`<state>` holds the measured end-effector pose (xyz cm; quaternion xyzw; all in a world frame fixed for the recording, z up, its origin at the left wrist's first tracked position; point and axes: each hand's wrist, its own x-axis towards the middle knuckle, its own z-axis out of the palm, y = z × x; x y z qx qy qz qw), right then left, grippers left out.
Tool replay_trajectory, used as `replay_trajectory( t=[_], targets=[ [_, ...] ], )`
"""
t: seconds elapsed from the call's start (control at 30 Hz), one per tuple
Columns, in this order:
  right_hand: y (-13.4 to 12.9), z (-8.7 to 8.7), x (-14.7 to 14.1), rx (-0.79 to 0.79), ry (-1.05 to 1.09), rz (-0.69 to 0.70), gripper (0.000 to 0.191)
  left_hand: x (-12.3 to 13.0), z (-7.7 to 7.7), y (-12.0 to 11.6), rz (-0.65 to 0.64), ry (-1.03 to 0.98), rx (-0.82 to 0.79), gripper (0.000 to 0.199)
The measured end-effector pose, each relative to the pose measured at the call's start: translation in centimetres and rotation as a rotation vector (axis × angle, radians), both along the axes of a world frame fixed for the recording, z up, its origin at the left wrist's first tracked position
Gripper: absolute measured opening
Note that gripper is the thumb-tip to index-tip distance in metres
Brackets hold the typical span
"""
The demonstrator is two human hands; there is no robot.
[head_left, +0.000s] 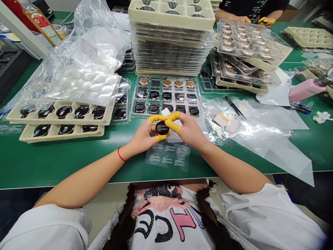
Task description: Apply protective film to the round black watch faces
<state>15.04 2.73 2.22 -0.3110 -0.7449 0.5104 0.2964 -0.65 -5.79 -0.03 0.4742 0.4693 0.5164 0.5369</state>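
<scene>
A round black watch face (162, 127) with small white print is held up over the green table's near side. My left hand (144, 136), in yellow finger cots, grips it by its edges. My right hand (189, 129), also with yellow cots, pinches at its upper right edge; whether a small piece is between those fingertips is hard to tell. A small white square (165, 111) shows just above the fingers. Behind them lies a clear tray (134, 100) of round watch pieces, some gold, most black. Below my hands is a transparent sheet of printed round labels (168, 158).
A tall stack of trays (170, 52) stands behind. Cream trays with black faces (62, 121) and plastic bags (91, 41) are at left. Right are tweezers (235, 107), clear film (281, 149), a pink bottle (307, 91) and more trays (244, 45). Another person's hands (267, 21) show beyond.
</scene>
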Motion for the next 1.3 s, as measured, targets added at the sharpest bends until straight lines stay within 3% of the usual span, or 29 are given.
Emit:
replay_trajectory(
  t=[0.1, 0.2, 0.33, 0.47, 0.57, 0.67, 0.83, 1.0, 1.07, 1.2, 1.3],
  targets=[
    [0.2, 0.3, 0.1, 0.141, -0.008, -0.016, 0.014, 0.2, 0.0, 0.0, 0.022, -0.001, -0.01, 0.053],
    [1.5, 1.8, 1.3, 0.336, -0.033, -0.085, 0.015, 0.4, -0.1, 0.1, 0.045, -0.001, -0.033, 0.054],
    [4.8, 3.3, 6.2, 0.476, -0.333, -0.302, 0.024, 0.5, -0.5, 0.4, 0.05, 0.025, -0.09, 0.054],
    [7.2, 1.5, 12.7, 0.382, -0.961, -0.457, 0.031, 0.5, -1.2, 0.7, 0.038, 0.023, -0.142, 0.053],
    [7.9, -0.8, 15.8, 0.257, -1.171, -0.505, 0.038, 0.5, -1.5, 0.7, 0.035, 0.006, -0.146, 0.055],
    [8.1, -2.2, 16.8, 0.185, -1.132, -0.546, 0.041, 0.5, -1.8, 0.7, 0.042, 0.032, -0.134, 0.057],
    [8.6, -2.7, 16.6, 0.252, -1.018, -0.598, 0.042, 0.5, -1.5, 0.6, 0.036, 0.075, -0.129, 0.057],
    [7.7, -4.2, 15.6, 0.379, -0.926, -0.528, 0.011, 0.5, -0.9, 0.5, 0.008, 0.103, -0.137, 0.059],
    [7.1, -4.8, 15.3, 0.423, -0.881, -0.558, 0.008, 0.6, -0.9, 0.5, 0.009, 0.103, -0.125, 0.058],
    [5.9, -4.2, 13.8, 0.394, -0.554, -0.711, 0.014, 0.6, -1.0, 0.5, 0.009, 0.1, -0.106, 0.056],
    [4.0, -2.7, 10.7, 0.363, -0.252, -0.621, 0.023, 0.6, -1.2, 0.5, 0.008, 0.099, -0.089, 0.057]
  ],
)
